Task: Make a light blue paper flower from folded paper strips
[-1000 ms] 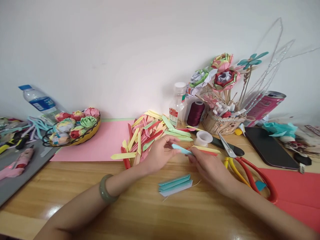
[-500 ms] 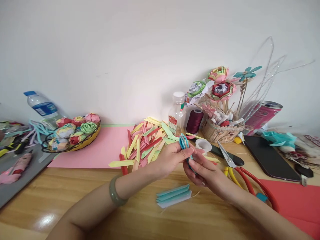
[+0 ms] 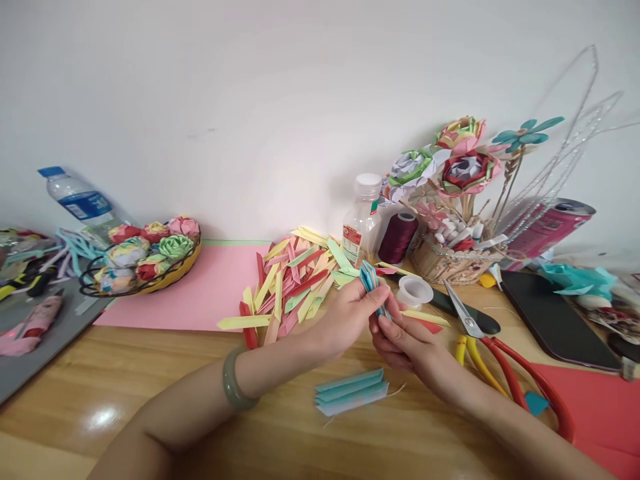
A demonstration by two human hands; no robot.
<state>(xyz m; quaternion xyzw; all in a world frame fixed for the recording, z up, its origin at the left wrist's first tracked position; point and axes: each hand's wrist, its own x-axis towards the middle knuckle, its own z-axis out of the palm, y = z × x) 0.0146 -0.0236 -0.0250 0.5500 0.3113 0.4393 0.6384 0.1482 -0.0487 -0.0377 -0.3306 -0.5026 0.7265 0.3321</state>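
Observation:
My left hand [image 3: 350,315] and my right hand [image 3: 403,339] meet above the wooden table [image 3: 280,427], both closed on a small bundle of folded teal paper strips [image 3: 371,281] held upright between the fingertips. A green bangle [image 3: 233,389] sits on my left wrist. Below the hands, a flat stack of teal and white folded strips [image 3: 351,392] lies on the table with a thin thread beside it. Just behind my left hand is a loose pile of yellow, red, pink and green folded strips [image 3: 295,280].
Red-handled scissors [image 3: 505,363] and a tape roll [image 3: 418,291] lie to the right. A basket of paper flowers [image 3: 453,257], thread spool [image 3: 399,237] and small bottle [image 3: 363,223] stand at the back. A bowl of paper roses [image 3: 145,257] sits on pink paper [image 3: 205,293] at left.
The hands have lifted from the table, and the teal strips went from lying flat between them to being held upright as a bundle.

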